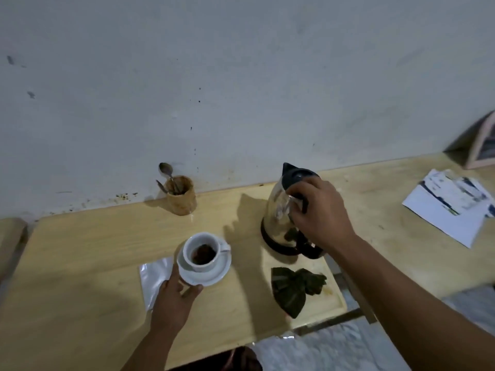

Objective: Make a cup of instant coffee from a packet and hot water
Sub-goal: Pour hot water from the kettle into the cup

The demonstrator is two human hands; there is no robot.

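On the pale wooden counter point(80, 253), a white cup point(202, 252) holding dark coffee powder point(202, 254) is set on a saucer point(214, 274), whose near rim is pinched by the left hand point(175, 298). Well to its right, the steel kettle point(281, 218) is gripped at its black handle by the right hand point(321, 212). A silvery packet point(154, 277) lies flat beside the saucer.

A saucer point(214, 277), kettle point(281, 218), silver packet point(154, 274), wooden holder point(182, 199), dark wrapper point(292, 290) and papers point(450, 207) are carried by the pale bench point(80, 263).

stained grey wall point(241, 76), light wooden table point(80, 250)
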